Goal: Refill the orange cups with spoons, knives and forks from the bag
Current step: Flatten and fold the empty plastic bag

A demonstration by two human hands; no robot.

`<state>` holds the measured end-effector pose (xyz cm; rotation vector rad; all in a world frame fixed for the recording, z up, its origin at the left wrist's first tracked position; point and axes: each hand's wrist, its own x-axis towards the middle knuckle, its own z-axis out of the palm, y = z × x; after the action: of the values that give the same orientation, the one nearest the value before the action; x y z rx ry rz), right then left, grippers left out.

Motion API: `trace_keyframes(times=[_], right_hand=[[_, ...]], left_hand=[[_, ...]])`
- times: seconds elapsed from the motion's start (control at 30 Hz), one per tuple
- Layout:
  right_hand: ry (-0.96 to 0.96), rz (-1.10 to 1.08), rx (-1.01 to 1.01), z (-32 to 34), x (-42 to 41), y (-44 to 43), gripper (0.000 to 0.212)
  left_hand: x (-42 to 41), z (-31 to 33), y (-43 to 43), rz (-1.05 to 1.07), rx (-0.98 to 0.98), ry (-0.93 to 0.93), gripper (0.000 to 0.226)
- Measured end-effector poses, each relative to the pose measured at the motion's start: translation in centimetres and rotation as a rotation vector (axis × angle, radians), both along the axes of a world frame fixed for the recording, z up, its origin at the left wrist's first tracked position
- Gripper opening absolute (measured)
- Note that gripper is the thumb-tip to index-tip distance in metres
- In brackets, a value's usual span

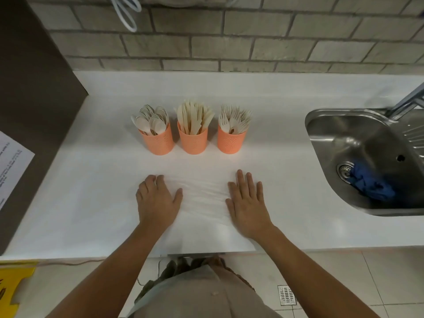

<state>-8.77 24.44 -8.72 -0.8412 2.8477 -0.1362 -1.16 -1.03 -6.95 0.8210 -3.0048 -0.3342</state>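
Observation:
Three orange cups stand in a row on the white counter (pixel 91 180). The left cup (pixel 157 142) holds pale spoons (pixel 150 119), the middle cup (pixel 193 142) holds knives (pixel 195 115), and the right cup (pixel 231 142) holds forks (pixel 235 119). A flat, clear plastic bag (pixel 204 203) lies in front of them near the counter's front edge. My left hand (pixel 157 201) rests flat on the bag's left side. On its right side my right hand (pixel 247 204) lies flat with straight fingers. Neither hand holds anything.
A steel sink (pixel 358 138) with a blue cloth (pixel 371 183) in it is at the right, its tap (pixel 408 99) above. A brown panel (pixel 29 88) with a printed sheet (pixel 11 166) borders the left. A brick wall (pixel 229 42) runs behind.

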Motion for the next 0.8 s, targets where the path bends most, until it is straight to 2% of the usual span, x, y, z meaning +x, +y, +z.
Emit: trace_keyframes(times=[0.03, 0.13, 0.2, 0.23, 0.3, 0.37, 0.4, 0.47, 0.5, 0.53, 0.57, 0.6, 0.63, 0.7, 0.73, 0.8], right_hand=[[-0.005, 0.030, -0.014, 0.0, 0.0, 0.1, 0.053], [-0.037, 0.076, -0.053, 0.6, 0.2, 0.7, 0.048], [-0.093, 0.078, -0.089, 1.6, 0.0, 1.2, 0.042], [-0.127, 0.076, -0.125, 2.4, -0.2, 1.5, 0.044], [-0.222, 0.067, -0.261, 4.6, -0.8, 1.6, 0.072], [-0.416, 0.041, -0.411, 7.1, -1.3, 1.0, 0.092], [-0.515, 0.025, -0.465, 8.1, -1.5, 0.7, 0.088], [-0.590, -0.025, -0.591, 9.6, -1.3, 0.2, 0.047], [-0.599, -0.107, -0.712, 10.3, -0.9, -0.1, 0.025], [-0.612, -0.209, -0.854, 10.7, -0.4, -0.4, 0.015], [-0.629, -0.302, -0.995, 11.2, 0.2, -0.7, 0.014], [-0.663, -0.371, -1.116, 11.5, 0.7, -0.8, 0.015], [-0.727, -0.420, -1.210, 11.8, 1.2, -1.0, 0.019], [-0.896, -0.477, -1.292, 11.7, 2.0, -1.0, 0.025], [-0.973, -0.508, -1.300, 11.6, 2.4, -0.9, 0.028], [-1.086, -0.597, -1.284, 11.5, 3.3, -0.4, 0.030]], left_hand=[[-0.4, 0.3, -0.1, 0.020, 0.055, 0.006, 0.067], [-1.9, 1.8, -0.8, 0.137, 0.432, -0.030, 0.070], [-2.9, 3.6, -1.3, 0.121, 0.554, -0.108, 0.064], [-3.2, 5.0, -1.4, 0.047, 0.575, -0.140, 0.057], [-3.6, 8.2, -1.1, -0.220, 0.624, -0.149, 0.041], [-4.1, 11.2, -0.2, -0.455, 0.763, -0.073, 0.033], [-4.4, 12.4, 0.3, -0.519, 0.838, 0.005, 0.033], [-5.3, 14.1, 1.1, -0.498, 0.882, 0.281, 0.045], [-5.7, 14.6, 1.5, -0.406, 0.809, 0.454, 0.055], [-5.7, 15.3, 2.1, -0.292, 0.722, 0.606, 0.068], [-5.5, 15.6, 2.7, -0.171, 0.684, 0.691, 0.082], [-5.0, 15.9, 3.4, -0.091, 0.726, 0.680, 0.094], [-4.6, 15.2, 4.0, -0.041, 0.827, 0.569, 0.104], [-3.1, 13.6, 5.5, 0.045, 1.083, 0.177, 0.115], [-2.4, 12.4, 6.1, 0.090, 1.224, 0.008, 0.106], [-1.0, 10.4, 7.1, 0.147, 1.453, -0.082, 0.059]])
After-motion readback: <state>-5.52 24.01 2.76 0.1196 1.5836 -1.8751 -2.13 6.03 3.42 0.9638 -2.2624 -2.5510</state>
